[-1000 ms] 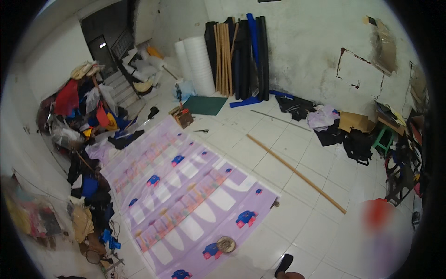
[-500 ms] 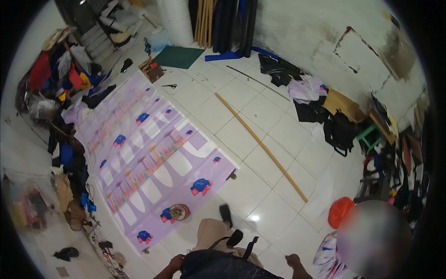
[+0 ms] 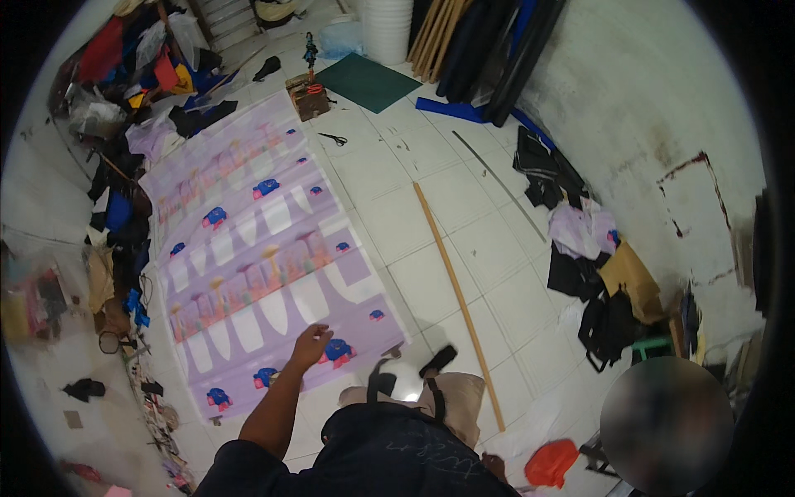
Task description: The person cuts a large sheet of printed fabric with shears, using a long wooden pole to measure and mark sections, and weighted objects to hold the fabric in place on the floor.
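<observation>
My left hand (image 3: 312, 346) hangs above the near part of a purple printed sheet (image 3: 273, 331) spread on the floor. Its fingers are loosely bent, a fingertip stands apart, and I see nothing in the hand. The sheet bears white curved shapes, pink and orange bands and blue cartoon figures. Small clips (image 3: 391, 353) sit at its near corners. Low by my right side, only part of my right hand (image 3: 494, 464) shows, dark and unclear. It is nearest a long wooden pole (image 3: 458, 302) on the tiles.
Scissors (image 3: 334, 139), a metal strip (image 3: 499, 186) and a green mat (image 3: 369, 83) lie on the floor. Piles of cloth (image 3: 116, 207) line the left; black fabric pieces (image 3: 546, 170) lie along the right wall. A red-orange bag (image 3: 551, 462) lies near a blurred person. Upright rolls (image 3: 513, 62) stand behind.
My left hand has swung forward over the sheet, and my right hand has drawn back beside my body. The view has turned. The round disc on the sheet is no longer visible.
</observation>
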A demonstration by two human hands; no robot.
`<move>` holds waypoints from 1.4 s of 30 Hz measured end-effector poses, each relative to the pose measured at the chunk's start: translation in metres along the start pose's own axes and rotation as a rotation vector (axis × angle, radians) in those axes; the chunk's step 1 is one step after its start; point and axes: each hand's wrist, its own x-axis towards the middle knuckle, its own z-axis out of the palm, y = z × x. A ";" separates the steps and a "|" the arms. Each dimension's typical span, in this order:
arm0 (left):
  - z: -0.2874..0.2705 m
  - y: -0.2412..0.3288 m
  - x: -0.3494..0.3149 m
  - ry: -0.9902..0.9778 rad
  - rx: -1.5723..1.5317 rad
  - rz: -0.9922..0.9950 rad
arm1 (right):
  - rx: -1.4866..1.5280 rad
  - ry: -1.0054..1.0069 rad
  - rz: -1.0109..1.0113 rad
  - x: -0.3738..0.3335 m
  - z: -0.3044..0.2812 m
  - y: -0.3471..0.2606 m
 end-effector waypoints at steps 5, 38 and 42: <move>0.041 0.039 0.095 0.144 -0.088 -0.127 | -0.425 -0.079 -0.038 0.086 -0.085 -0.047; -0.118 0.216 0.512 0.922 -0.521 -0.614 | -1.583 -0.754 -1.344 0.171 0.289 -1.341; -0.087 0.234 0.572 0.968 -0.601 -0.787 | -1.851 -0.933 -1.479 0.174 0.370 -1.439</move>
